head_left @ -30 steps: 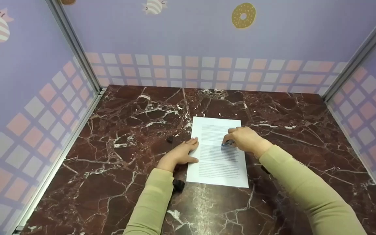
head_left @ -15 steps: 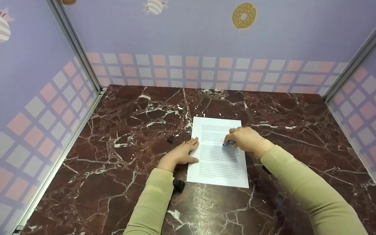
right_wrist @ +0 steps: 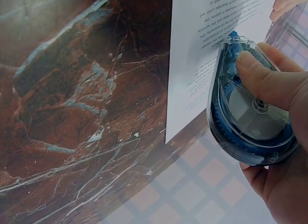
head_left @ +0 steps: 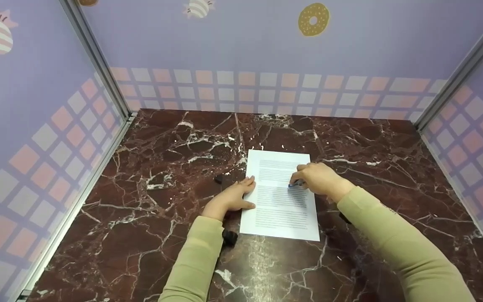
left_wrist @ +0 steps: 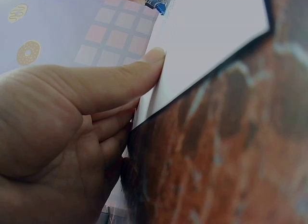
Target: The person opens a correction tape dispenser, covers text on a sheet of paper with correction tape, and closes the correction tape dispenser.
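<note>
A printed white sheet (head_left: 281,218) lies on the dark red marbled table. My right hand (head_left: 319,179) grips a blue, clear-cased correction tape (right_wrist: 255,111) between thumb and fingers, its tip down on the text right of the sheet's middle. In the right wrist view, the thumb of my right hand (right_wrist: 284,98) presses on the case. With fingers spread, my left hand (head_left: 231,198) rests on the sheet's left edge. The left wrist view shows the thumb of my left hand (left_wrist: 72,113) lying on the paper (left_wrist: 207,36).
A small dark object (head_left: 218,179) lies just beyond my left hand. Purple walls (head_left: 241,46) with pink and white squares enclose the table (head_left: 162,138) at the back and both sides. A black wrist device (head_left: 229,238) sits at my left sleeve.
My right hand and the correction tape have shifted slightly to the right along the text. My left hand and the sheet look unmoved.
</note>
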`<state>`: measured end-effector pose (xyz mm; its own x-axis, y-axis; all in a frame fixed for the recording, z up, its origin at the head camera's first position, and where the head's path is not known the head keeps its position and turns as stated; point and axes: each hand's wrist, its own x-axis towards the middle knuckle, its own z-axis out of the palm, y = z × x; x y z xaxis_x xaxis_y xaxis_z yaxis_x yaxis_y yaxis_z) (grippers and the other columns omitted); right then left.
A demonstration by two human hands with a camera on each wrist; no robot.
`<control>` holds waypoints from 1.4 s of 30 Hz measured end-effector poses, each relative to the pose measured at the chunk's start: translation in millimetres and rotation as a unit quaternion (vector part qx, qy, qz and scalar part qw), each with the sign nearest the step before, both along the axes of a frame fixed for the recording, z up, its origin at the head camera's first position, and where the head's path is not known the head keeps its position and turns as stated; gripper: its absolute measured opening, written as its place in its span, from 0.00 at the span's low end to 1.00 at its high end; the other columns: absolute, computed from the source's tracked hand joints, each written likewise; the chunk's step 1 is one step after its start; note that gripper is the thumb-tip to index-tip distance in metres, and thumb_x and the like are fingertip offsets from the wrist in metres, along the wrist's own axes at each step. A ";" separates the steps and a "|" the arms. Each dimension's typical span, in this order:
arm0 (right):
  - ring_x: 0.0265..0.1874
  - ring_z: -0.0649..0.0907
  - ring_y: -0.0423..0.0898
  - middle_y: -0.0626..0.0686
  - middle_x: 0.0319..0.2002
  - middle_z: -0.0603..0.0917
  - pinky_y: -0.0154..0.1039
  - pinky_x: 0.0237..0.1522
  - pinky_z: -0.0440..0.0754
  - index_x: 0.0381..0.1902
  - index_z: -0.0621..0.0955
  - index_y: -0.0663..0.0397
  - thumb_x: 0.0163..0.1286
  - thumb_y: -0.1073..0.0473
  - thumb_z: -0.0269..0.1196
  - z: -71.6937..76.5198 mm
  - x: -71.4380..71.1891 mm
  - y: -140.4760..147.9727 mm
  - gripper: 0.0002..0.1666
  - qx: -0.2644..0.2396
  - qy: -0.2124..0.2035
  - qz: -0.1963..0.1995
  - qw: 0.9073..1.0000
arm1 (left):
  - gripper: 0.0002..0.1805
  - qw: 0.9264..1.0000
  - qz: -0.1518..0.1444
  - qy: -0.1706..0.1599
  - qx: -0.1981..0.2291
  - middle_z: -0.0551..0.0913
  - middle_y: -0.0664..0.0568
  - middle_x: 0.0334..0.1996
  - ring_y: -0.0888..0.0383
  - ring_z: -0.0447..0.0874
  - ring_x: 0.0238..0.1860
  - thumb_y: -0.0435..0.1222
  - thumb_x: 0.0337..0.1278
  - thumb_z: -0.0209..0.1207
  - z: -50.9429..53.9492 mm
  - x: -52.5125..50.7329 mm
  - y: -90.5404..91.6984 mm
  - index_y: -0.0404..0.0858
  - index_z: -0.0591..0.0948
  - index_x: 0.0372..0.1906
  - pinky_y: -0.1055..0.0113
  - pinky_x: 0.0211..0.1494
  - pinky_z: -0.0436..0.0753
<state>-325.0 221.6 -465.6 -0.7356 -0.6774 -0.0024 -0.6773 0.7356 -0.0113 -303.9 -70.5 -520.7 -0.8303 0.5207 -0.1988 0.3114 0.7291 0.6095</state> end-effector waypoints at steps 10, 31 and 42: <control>0.42 0.88 0.56 0.50 0.40 0.87 0.57 0.47 0.87 0.46 0.90 0.42 0.54 0.65 0.77 0.1 -0.4 1.8 0.21 0.004 0.003 -0.003 1.000 | 0.43 1.000 -0.004 -0.002 -0.003 0.50 0.45 0.84 0.46 0.46 0.85 0.37 0.64 0.67 2.4 0.8 -0.5 0.33 0.59 0.79 0.51 0.88 0.46; 0.41 0.88 0.57 0.52 0.39 0.86 0.57 0.46 0.87 0.46 0.90 0.44 0.53 0.67 0.77 0.4 1.3 8.8 0.22 0.002 -0.001 -0.009 1.000 | 0.43 1.000 -0.008 0.004 0.007 0.51 0.44 0.83 0.46 0.46 0.85 0.37 0.64 0.67 2.3 2.2 -1.8 0.31 0.60 0.79 0.50 0.88 0.46; 0.40 0.88 0.57 0.51 0.37 0.85 0.58 0.44 0.88 0.45 0.91 0.43 0.52 0.67 0.77 0.0 1.3 12.3 0.22 0.011 0.005 -0.014 1.000 | 0.43 1.000 -0.011 0.005 0.002 0.51 0.44 0.83 0.45 0.46 0.85 0.37 0.64 0.67 2.8 2.1 -1.6 0.31 0.60 0.79 0.50 0.88 0.46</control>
